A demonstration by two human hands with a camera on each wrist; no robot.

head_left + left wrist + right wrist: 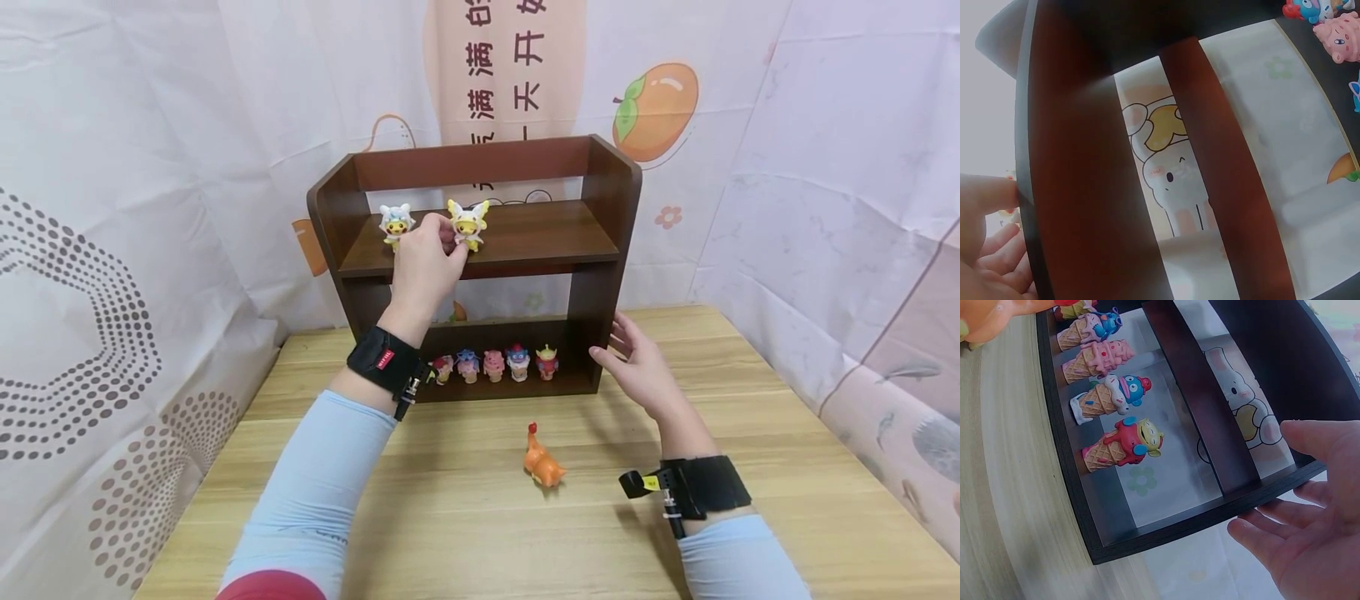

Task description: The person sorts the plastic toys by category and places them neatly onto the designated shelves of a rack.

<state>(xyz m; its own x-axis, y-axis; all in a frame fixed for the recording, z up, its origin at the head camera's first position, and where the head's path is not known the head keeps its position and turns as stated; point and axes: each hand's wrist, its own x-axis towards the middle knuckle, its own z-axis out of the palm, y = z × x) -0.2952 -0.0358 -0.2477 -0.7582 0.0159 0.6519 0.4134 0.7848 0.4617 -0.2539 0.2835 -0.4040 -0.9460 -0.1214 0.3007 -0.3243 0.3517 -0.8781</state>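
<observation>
My left hand [427,258] pinches a small yellow figurine in a white-eared hood [467,223] at the front of the upper board. Close to its left stands a similar figurine with a pale blue-and-white hood [396,223]. In the left wrist view, the left hand [991,244] shows at the lower left, its figurine mostly hidden by the wood. My right hand [641,367] holds the right side panel of the dark brown shelf [618,208], thumb at the front edge, fingers on the outer side. The right wrist view shows this hand [1316,519] with the fingers spread loosely.
Several ice-cream-cone figurines [493,365] stand in a row on the lower board. An orange figure with a red-tipped tail [542,465] lies on the wooden table [465,533] in front of the shelf. Printed cloth [262,100] hangs behind and at the sides.
</observation>
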